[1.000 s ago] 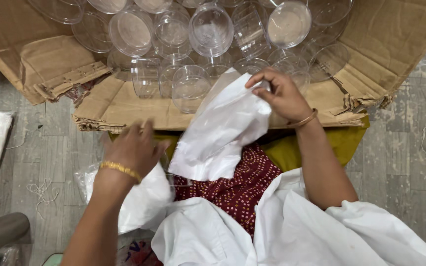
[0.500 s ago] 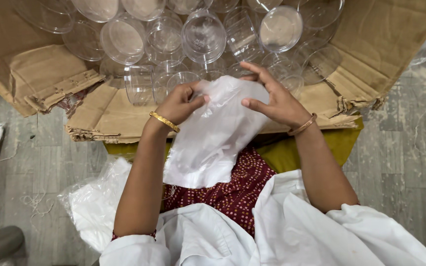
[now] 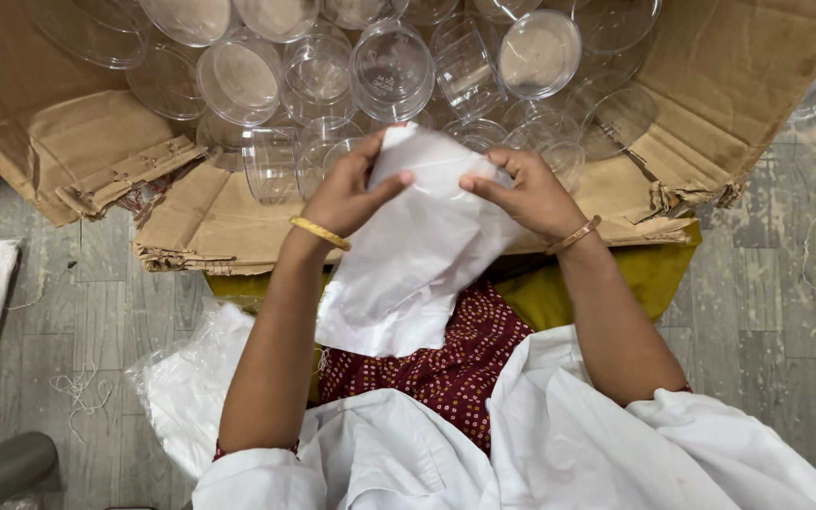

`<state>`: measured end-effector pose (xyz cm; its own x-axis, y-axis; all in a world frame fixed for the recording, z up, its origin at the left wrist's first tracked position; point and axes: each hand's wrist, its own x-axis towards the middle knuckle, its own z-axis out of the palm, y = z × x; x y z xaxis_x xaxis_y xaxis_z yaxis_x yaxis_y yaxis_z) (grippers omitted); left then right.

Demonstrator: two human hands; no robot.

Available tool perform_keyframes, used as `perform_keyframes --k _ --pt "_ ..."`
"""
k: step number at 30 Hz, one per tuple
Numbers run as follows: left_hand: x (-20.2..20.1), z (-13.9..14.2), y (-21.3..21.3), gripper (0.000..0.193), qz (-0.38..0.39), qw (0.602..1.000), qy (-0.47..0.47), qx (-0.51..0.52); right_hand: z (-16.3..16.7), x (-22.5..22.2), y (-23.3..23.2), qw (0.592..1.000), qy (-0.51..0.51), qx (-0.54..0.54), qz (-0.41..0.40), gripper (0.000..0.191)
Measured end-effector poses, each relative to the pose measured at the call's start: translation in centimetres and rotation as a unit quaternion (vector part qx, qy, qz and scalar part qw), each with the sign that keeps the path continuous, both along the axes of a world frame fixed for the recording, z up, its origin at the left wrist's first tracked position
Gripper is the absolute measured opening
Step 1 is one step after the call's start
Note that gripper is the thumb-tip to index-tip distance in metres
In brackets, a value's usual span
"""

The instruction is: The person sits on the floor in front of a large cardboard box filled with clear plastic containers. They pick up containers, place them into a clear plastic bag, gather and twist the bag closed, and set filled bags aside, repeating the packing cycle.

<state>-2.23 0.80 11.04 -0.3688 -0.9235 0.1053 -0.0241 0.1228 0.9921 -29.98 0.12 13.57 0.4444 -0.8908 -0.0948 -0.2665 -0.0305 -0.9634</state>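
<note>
Inside, cardboard box [image 3: 710, 85] holds clear cups [image 3: 391, 66].

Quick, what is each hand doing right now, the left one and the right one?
Left hand: closed, pinching the top edge of the white plastic bag.
Right hand: closed, pinching the same bag at its top edge.

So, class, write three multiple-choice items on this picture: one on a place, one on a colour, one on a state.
1. Where are the clear plastic containers?
A in the cardboard box
B on a shelf
C in a sink

2. What colour is the bag?
A black
B white
C blue

3. How is the bag held?
A by the left hand and right hand
B by one hand
C by neither

Answers: 1 A, they lie heaped between its flaps; 2 B, it is white; 3 A, both hands pinch its top edge.
</note>
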Motion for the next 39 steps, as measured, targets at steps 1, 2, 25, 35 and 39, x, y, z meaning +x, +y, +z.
perform_keyframes --k 1,2,25,35,39 --pt "-0.5 -0.1 -0.1 0.056 0.015 1.0 -0.023 0.015 0.0 0.1 0.1 1.0 -0.001 -0.002 0.007 0.022" --pt "-1.1 -0.2 0.0 0.053 0.03 0.998 -0.045 0.03 -0.1 0.2 0.2 1.0 -0.001 -0.005 0.014 0.022" --pt "-8.6 -5.3 0.5 0.013 0.24 0.914 0.295 0.139 -3.1 -0.9 2.5 0.981 -0.011 -0.007 -0.192 0.023" --pt "-8.3 -4.5 3.2 0.037 0.081 0.941 0.161 0.287 -4.6 -1.6 3.3 0.946 -0.239 0.018 -0.218 0.022" --pt "-6.1 -5.4 4.6 0.042 0.021 0.938 0.248 0.241 -7.1 -3.6 5.0 0.894 -0.322 0.27 -0.157 0.024"
